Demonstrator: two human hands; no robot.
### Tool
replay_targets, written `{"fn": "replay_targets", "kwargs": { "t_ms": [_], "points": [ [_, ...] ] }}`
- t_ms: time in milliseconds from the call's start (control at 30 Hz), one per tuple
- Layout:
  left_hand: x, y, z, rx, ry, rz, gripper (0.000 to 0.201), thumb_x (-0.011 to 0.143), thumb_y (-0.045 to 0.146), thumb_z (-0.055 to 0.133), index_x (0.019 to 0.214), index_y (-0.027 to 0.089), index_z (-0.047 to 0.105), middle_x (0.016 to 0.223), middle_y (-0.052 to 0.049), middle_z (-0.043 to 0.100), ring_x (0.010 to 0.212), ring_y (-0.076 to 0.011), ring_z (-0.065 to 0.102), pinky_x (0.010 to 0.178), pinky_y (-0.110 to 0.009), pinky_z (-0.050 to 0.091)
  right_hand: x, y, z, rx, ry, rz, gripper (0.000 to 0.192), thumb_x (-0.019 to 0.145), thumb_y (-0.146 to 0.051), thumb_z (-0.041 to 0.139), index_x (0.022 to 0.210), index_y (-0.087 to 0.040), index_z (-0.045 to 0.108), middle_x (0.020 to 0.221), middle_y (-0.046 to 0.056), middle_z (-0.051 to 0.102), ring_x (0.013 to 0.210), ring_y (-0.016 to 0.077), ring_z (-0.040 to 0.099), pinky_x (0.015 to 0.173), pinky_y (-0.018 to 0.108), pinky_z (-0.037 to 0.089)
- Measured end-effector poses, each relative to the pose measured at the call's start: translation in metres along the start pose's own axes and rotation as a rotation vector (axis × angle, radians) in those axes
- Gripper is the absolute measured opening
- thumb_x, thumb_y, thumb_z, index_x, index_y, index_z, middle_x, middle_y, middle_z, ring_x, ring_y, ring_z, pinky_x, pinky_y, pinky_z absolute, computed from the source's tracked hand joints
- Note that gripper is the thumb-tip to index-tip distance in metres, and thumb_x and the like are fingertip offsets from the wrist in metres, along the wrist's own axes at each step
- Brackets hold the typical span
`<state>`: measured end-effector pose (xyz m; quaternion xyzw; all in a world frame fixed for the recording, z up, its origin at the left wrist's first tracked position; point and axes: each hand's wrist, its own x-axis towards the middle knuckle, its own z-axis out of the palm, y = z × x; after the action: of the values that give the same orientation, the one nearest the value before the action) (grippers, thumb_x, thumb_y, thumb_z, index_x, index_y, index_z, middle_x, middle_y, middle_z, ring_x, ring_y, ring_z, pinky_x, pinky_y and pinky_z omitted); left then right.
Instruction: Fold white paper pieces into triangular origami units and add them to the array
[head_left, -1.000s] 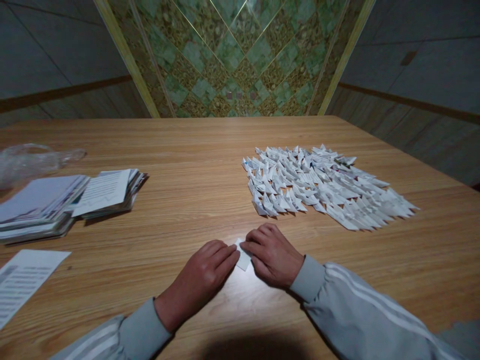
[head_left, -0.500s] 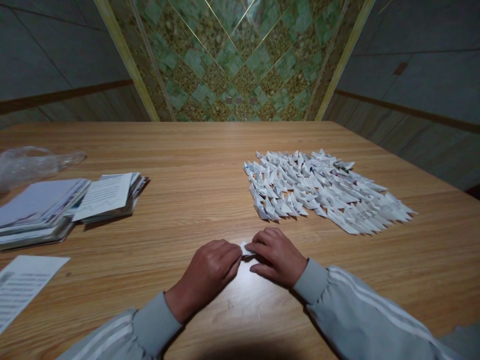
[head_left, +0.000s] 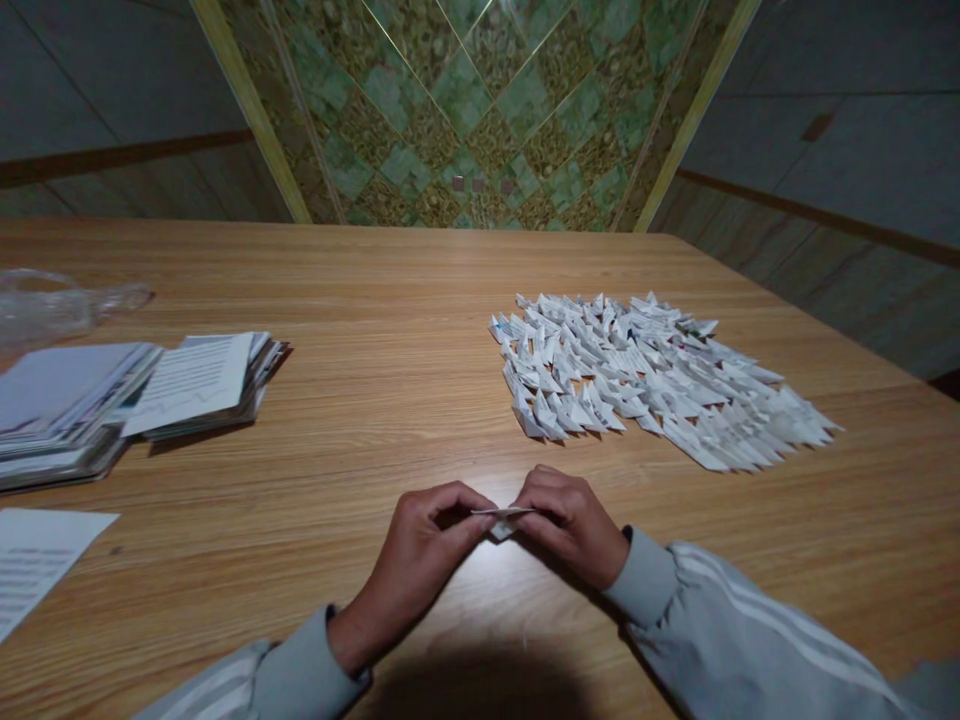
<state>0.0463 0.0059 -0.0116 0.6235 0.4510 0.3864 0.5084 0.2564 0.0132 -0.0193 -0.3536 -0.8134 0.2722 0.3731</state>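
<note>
Between my two hands is a small folded piece of white paper, held just above the table near its front. My left hand pinches its left end between thumb and fingers. On the other end, the thumb and fingers of my right hand are closed in the same way. A pointed flap hangs below the pinched edge; part of the paper is hidden by my fingers. Beyond my right hand lie many folded paper boats, packed close together in rows.
At the left sit a thick stack of paper sheets and a smaller stack of printed sheets against it. One printed sheet lies nearer me. A clear plastic bag is behind the stacks on the wooden table.
Both hands have turned and now pinch the folded paper from either end, with its flap pointing down. My right hand's spread fingers have closed on it. The view has shifted slightly.
</note>
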Motion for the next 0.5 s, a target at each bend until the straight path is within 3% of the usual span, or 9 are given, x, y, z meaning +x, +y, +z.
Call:
{"fn": "replay_targets", "kwargs": {
  "t_ms": [167, 367, 500],
  "points": [
    [0.004, -0.002, -0.007, -0.17, 0.007, -0.122, 0.016, 0.083, 0.03, 0.072, 0.08, 0.015, 0.076, 0.072, -0.005, 0.074, 0.068, -0.0166, 0.066, 0.064, -0.025, 0.051, 0.001, -0.002, -0.001, 0.04, 0.006, 0.064, 0.041, 0.101, -0.04, 0.052, 0.073, -0.015, 0.069, 0.062, 0.001, 0.054, 0.062, 0.0131, 0.052, 0.058, 0.025, 0.035],
    [0.003, 0.005, -0.005, -0.18, 0.04, -0.105, 0.018, 0.083, 0.03, 0.072, 0.074, 0.014, 0.071, 0.069, -0.003, 0.069, 0.066, -0.0142, 0.062, 0.063, -0.024, 0.048, 0.0, -0.005, 0.001, 0.105, 0.022, 0.214, 0.033, 0.091, -0.034, 0.064, 0.066, -0.014, 0.066, 0.059, -0.001, 0.052, 0.056, 0.0111, 0.047, 0.054, 0.024, 0.031],
    [0.002, 0.003, 0.005, -0.306, 0.003, -0.152, 0.02, 0.078, 0.03, 0.077, 0.088, 0.015, 0.07, 0.082, -0.003, 0.071, 0.075, -0.0159, 0.065, 0.07, -0.026, 0.051, -0.004, -0.006, 0.004, 0.294, 0.087, 0.364, 0.024, 0.089, -0.034, 0.065, 0.08, -0.013, 0.072, 0.067, 0.002, 0.064, 0.06, 0.0134, 0.055, 0.058, 0.025, 0.039]
  ]
}}
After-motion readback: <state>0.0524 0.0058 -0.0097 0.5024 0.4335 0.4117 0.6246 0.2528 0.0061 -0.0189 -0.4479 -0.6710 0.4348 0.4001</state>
